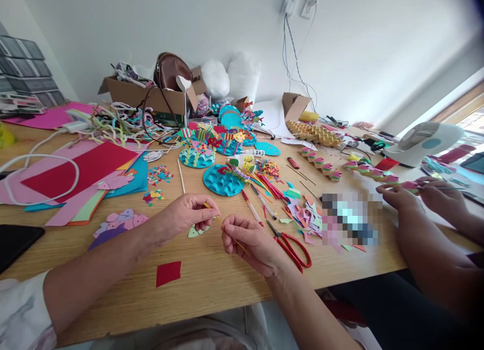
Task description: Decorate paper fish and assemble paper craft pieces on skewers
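Both of my hands meet over the wooden table (212,284) on a thin wooden stick (219,220). My left hand (189,215) pinches its upper end, with a pale green paper piece (196,232) beneath the fingers. My right hand (251,241) grips the stick lower down, its fingers curled around it. Red-handled scissors (293,246) lie just right of my right hand. A small red paper square (168,273) lies near the table's front edge.
Teal paper discs (223,181) with colourful fish, paper scraps (302,214), glue bottle (257,152) and coloured sheets (86,166) crowd the middle. A cardboard box (151,95) stands behind. Another person's hands (419,198) work at the right. A black tablet (15,241) lies left.
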Motion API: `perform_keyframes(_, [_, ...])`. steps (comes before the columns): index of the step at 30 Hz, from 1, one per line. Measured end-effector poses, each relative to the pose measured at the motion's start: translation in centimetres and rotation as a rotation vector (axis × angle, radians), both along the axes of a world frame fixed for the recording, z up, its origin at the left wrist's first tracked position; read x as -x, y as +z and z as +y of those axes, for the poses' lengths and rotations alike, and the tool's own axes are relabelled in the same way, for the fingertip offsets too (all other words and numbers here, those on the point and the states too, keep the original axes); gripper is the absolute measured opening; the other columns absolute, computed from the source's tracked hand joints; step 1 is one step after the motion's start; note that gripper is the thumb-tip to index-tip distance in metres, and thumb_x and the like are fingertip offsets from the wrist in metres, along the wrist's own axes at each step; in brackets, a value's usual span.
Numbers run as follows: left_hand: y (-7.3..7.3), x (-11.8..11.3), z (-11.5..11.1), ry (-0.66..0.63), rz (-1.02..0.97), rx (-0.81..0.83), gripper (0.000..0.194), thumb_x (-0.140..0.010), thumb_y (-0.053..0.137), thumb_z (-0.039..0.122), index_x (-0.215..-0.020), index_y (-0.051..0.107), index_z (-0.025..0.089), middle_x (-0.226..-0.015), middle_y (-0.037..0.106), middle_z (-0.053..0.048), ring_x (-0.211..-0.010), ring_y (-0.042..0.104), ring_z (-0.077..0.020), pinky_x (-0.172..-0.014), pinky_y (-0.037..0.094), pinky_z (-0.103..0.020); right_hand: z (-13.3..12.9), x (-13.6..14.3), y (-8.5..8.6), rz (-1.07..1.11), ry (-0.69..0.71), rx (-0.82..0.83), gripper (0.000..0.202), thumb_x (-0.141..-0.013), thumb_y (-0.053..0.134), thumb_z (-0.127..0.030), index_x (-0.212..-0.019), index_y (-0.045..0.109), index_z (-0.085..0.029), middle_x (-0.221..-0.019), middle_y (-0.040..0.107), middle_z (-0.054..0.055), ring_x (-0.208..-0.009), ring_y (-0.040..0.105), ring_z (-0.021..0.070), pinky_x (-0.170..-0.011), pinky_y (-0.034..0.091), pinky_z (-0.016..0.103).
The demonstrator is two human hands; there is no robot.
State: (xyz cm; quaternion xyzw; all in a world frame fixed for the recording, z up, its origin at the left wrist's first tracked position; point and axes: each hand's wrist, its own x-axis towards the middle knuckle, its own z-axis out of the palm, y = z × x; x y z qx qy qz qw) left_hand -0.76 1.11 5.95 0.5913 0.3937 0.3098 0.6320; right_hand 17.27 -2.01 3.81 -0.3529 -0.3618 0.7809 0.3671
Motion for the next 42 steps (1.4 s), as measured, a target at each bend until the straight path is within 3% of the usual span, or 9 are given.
perform_keyframes(6, [-0.6, 1.0, 0.1, 0.02, -0.083, 0.087, 0.035, -0.076, 0.059, 0.048, -0.094, 0.056, 0.018, -0.069, 0.058, 0.002, -0.058, 0.051, -0.0094, -0.053, 0.04, -0.022, -0.3, 0.5, -0.8, -0.2, -0.202, -0.246, 0.025, -0.067, 0.072, -0.035, -0.069, 0.056, -0.016, -0.056, 0.059, -0.003, -0.052, 0.051, 0.0071, -0.053, 0.039, 0.02])
perform_keyframes(11, [-1.0, 1.1, 0.3, 0.073, 0.096, 0.033, 0.033, -0.075, 0.057, 0.048, -0.073, 0.053, 0.016, -0.064, 0.055, 0.002, -0.054, 0.048, -0.008, -0.049, 0.037, -0.02, -0.3, 0.8, -1.5, -0.35, -0.24, -0.375, 0.018, -0.069, 0.066, -0.032, -0.069, 0.055, -0.018, -0.058, 0.057, -0.003, -0.055, 0.052, 0.0096, -0.055, 0.04, 0.023])
perform_keyframes(17, [-1.0, 0.7, 0.5, 0.12, 0.144, 0.014, 0.028, -0.07, 0.057, 0.043, -0.066, 0.05, 0.016, -0.055, 0.05, 0.005, -0.048, 0.044, -0.0063, -0.043, 0.03, -0.018, -0.4, 0.8, -1.6, -0.385, -0.171, -0.423, 0.018, -0.075, 0.061, -0.035, -0.072, 0.052, -0.019, -0.059, 0.059, -0.002, -0.055, 0.054, 0.0105, -0.056, 0.043, 0.023])
perform_keyframes(21, [-1.2, 1.0, 0.6, 0.137, 0.08, 0.095, 0.028, -0.072, 0.059, 0.042, -0.066, 0.049, 0.017, -0.056, 0.051, 0.005, -0.048, 0.044, -0.0053, -0.043, 0.029, -0.017, -0.5, -0.3, -1.7, -0.404, -0.134, -0.491, 0.014, -0.083, 0.051, -0.034, -0.082, 0.052, -0.02, -0.07, 0.062, 0.0, -0.061, 0.06, 0.0124, -0.06, 0.048, 0.026])
perform_keyframes(24, [-0.9, 1.2, 0.6, 0.123, -0.014, 0.177, 0.028, -0.073, 0.062, 0.04, -0.066, 0.048, 0.017, -0.058, 0.052, 0.005, -0.048, 0.043, -0.0046, -0.043, 0.028, -0.016, -0.4, -1.5, -1.6, -0.611, -0.153, -0.731, 0.014, -0.083, 0.049, -0.023, -0.095, 0.054, -0.021, -0.086, 0.063, 0.002, -0.07, 0.061, 0.0127, -0.066, 0.049, 0.027])
perform_keyframes(28, [-0.4, 1.1, 0.5, 0.114, -0.094, 0.248, 0.028, -0.072, 0.065, 0.039, -0.068, 0.049, 0.017, -0.058, 0.052, 0.005, -0.048, 0.043, -0.0043, -0.044, 0.03, -0.016, -0.2, -2.4, -1.0, -0.756, -0.032, -1.011, 0.028, -0.087, 0.043, -0.015, -0.11, 0.055, -0.024, -0.096, 0.065, 0.004, -0.085, 0.061, 0.0137, -0.075, 0.048, 0.028])
perform_keyframes(35, [-0.3, 0.9, 0.1, 0.127, -0.085, 0.204, 0.027, -0.073, 0.064, 0.038, -0.065, 0.05, 0.016, -0.057, 0.052, 0.005, -0.048, 0.043, -0.0046, -0.044, 0.031, -0.016, -0.7, -2.0, -0.1, -0.604, -0.243, -0.729, 0.021, -0.089, 0.046, -0.035, -0.086, 0.061, -0.019, -0.085, 0.065, 0.004, -0.081, 0.061, 0.0148, -0.072, 0.048, 0.026])
perform_keyframes(38, [-0.2, 0.6, -0.4, 0.11, -0.073, 0.164, 0.027, -0.072, 0.063, 0.039, -0.065, 0.051, 0.017, -0.056, 0.051, 0.005, -0.048, 0.043, -0.0055, -0.044, 0.033, -0.017, -1.1, -1.0, -0.3, -0.625, -0.247, -0.721, 0.013, -0.082, 0.056, -0.03, -0.086, 0.061, -0.019, -0.085, 0.065, 0.003, -0.08, 0.06, 0.0147, -0.072, 0.047, 0.026])
perform_keyframes(42, [-0.2, 0.7, -0.4, 0.121, 0.034, 0.059, 0.026, -0.072, 0.06, 0.042, -0.065, 0.052, 0.017, -0.053, 0.05, 0.005, -0.047, 0.042, -0.0065, -0.042, 0.031, -0.018, -1.3, 0.3, -1.0, -0.599, -0.253, -0.663, 0.006, -0.076, 0.057, -0.025, -0.077, 0.06, -0.019, -0.07, 0.061, 0.0, -0.066, 0.055, 0.012, -0.062, 0.044, 0.024])
